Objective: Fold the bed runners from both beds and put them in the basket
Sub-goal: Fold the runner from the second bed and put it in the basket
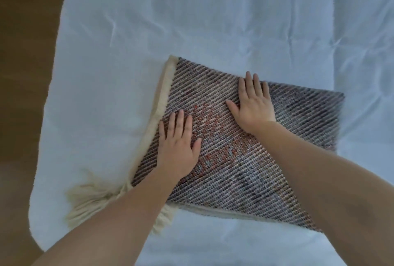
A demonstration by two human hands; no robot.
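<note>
A woven bed runner (294,129), grey and brown with a red patch in its middle, lies folded into a rectangle on the white bed (191,20). Its cream edge and tassels (89,199) show on the left side. My left hand (178,145) lies flat on the runner near that cream edge, fingers straight. My right hand (253,105) presses flat on the runner's upper middle, fingers spread. No basket is in view.
The white sheet is wrinkled and spreads far beyond the runner toward the top and right. A brown wooden floor (23,73) runs along the bed's left edge.
</note>
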